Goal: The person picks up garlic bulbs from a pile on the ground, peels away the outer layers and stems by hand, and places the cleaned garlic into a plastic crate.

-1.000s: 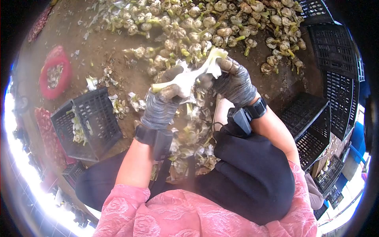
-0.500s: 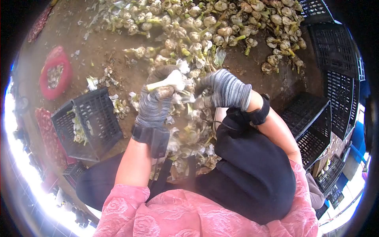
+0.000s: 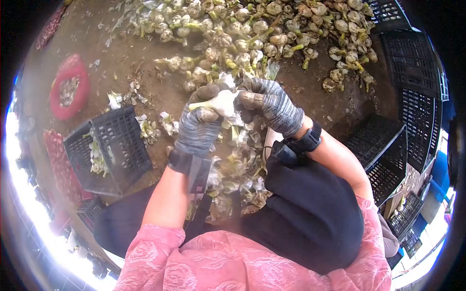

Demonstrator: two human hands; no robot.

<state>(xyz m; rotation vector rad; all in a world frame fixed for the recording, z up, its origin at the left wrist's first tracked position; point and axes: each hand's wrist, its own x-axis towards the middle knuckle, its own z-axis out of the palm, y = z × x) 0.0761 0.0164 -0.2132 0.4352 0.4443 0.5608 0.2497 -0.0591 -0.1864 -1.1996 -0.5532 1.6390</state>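
Garlic bulb (image 3: 221, 103), pale and partly stripped, is held up between two gloved hands, above a heap of peelings (image 3: 235, 167) that lies on the dirt floor (image 3: 145, 72) between the person's knees. The left hand (image 3: 196, 127), in a grey striped glove, wraps the garlic bulb from below. Its fingers (image 3: 206, 92) curl over the green-white stalk end, which sticks out to the left. The right hand (image 3: 272, 104), gloved the same way, comes in from the right. Its fingers are bent and its thumb (image 3: 250, 100) presses against the bulb's side, so both hands pinch the same bulb. Beyond the hands, a wide pile of unpeeled garlic (image 3: 252, 29) spreads over the floor. To the left stands a tilted black plastic crate (image 3: 121, 140) with a few pale scraps inside, and farther left lies a red mesh bag (image 3: 68, 87). More black crates (image 3: 407, 68) are stacked along the right edge, well apart from the hands.
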